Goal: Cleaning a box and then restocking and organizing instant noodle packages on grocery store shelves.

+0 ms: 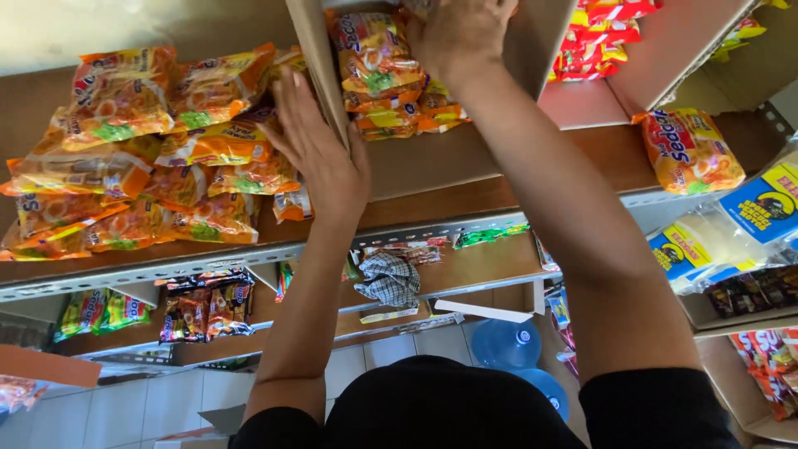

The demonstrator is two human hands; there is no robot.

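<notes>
Cardboard box (432,158) sits on the top wooden shelf (598,145), centre of view, tilted toward the camera with its open mouth up. Inside: a stack of orange-yellow snack packets (378,71), piled against the left inner wall.

Right hand (461,33) is inside the box at the far top, back of hand toward camera, resting on the packet stack. Fingers curl down over the packets; tips are hidden past the frame edge, so can't tell whether they actually pinch one.

Left hand (320,145) is flat against the outside of the box's left wall, fingers spread and released, palm pressing the cardboard. Nothing gripped. Fingertips reach up near the loose packets beside it.

Left of the box, same shelf: a loose heap of matching snack bags (141,150), overlapping, several layers deep, touching the box side near the left hand.

Right of the box: a second carton (665,50), open, holding red-yellow packets (603,37). Just beside it one single orange snack bag (690,150) lies on the shelf edge.

Lower shelf: a checked cloth (389,278) bunched in the middle, dark snack packs (208,303) to the left, green packs (104,309) further left.

Far right: blue-yellow packages (769,204) on another rack.

Floor: white tiles, blue water jug (507,342) below the lower shelf.
</notes>
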